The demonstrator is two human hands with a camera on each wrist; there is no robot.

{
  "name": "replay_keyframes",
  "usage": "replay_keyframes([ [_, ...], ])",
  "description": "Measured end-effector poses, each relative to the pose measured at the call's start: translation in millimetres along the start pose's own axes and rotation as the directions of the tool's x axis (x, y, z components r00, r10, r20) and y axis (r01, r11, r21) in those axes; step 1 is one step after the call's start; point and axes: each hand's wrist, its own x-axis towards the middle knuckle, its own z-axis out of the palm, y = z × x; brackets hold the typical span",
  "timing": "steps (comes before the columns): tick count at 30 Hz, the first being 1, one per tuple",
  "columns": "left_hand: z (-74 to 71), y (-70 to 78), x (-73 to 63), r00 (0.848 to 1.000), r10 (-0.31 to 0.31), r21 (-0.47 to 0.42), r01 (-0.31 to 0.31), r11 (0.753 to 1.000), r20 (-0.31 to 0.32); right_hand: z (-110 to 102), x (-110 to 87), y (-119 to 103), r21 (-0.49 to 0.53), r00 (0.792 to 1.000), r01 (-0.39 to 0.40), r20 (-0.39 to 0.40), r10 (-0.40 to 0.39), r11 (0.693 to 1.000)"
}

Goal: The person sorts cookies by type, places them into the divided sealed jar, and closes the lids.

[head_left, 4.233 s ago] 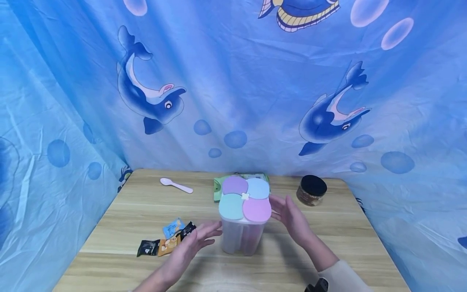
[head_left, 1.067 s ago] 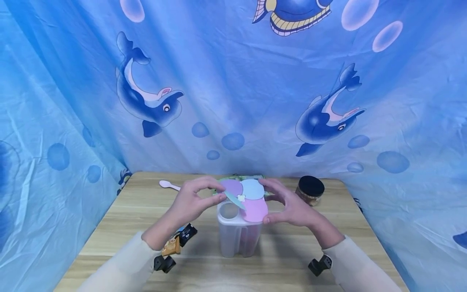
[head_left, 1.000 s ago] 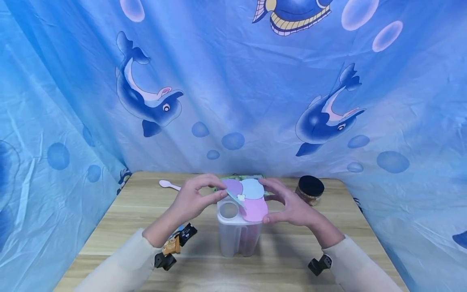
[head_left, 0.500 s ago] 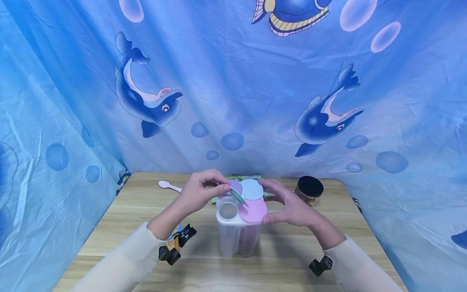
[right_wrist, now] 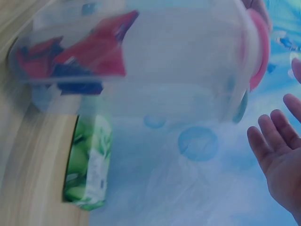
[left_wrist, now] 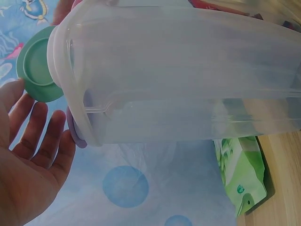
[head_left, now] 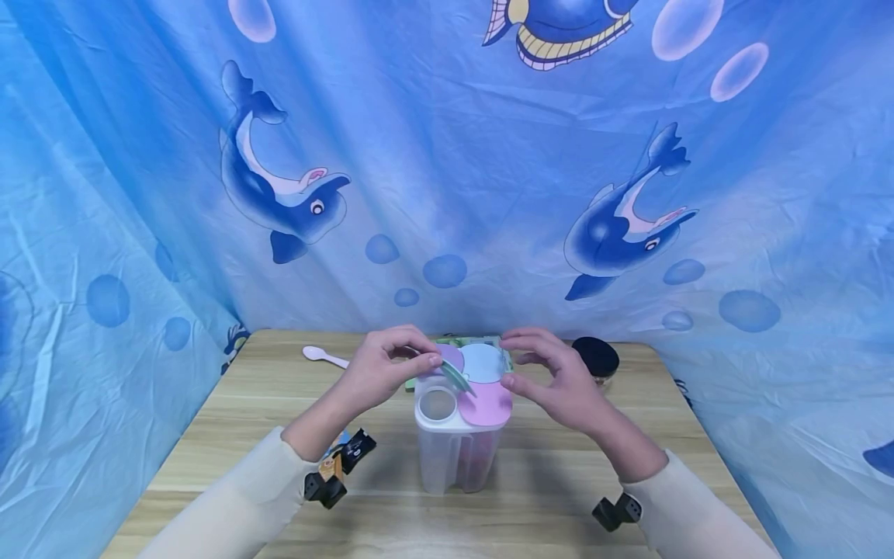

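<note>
Midway between the left and right edges of the counter [head_left: 687,423] stands my translucent four-part container [head_left: 436,458], upright. Low in the compartment beneath its pink lid [head_left: 486,405], red and blue packets [right_wrist: 101,49] show, blurred, through the wall; the front-left compartment has its round mouth uncovered. Behind it, towards the counter's far edge, lies a green pack [right_wrist: 88,162].

My right grip [head_left: 559,380] hangs open beside the container's pale blue lid [head_left: 482,363], fingers apart from it. With my left grip [head_left: 384,371] I pinch the green lid [head_left: 455,377], tilted up over the front-left mouth.

Near the far right corner sits a black-capped jar [head_left: 596,357]; my right grip hides most of its body, so I cannot tell its contents. Towards the far left corner is a pale spoon [head_left: 323,355], its handle end hidden. Smallest, nearer the left edge, are black [head_left: 359,450], orange and blue wrapped sachets, partly behind my sleeve.
</note>
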Motion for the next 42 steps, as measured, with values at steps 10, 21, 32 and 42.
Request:
replay_keyframes([
  [10, 0.0, -0.1, -0.1, 0.999, 0.043, -0.006, -0.043, 0.999, -0.003, 13, 2.8, -25, 0.026, 0.994, 0.105, 0.035, -0.106, 0.994],
  [21, -0.5, -1.1, 0.2, 0.999, 0.039, -0.006, -0.039, 0.999, 0.001, 22, 5.7, -26, 0.031, 0.979, 0.185, 0.078, -0.187, 0.982],
  [32, 0.8, -2.6, 0.4, 0.999, 0.043, -0.007, -0.043, 0.999, -0.003, 25, 5.1, -23, 0.015, 0.979, 0.191, 0.075, -0.192, 0.981],
  [42, -2.2, -2.0, -0.6, 0.999, 0.036, -0.001, -0.036, 0.999, -0.005, 25, 6.7, -23, -0.006, 0.982, 0.186, 0.047, -0.185, 0.983],
])
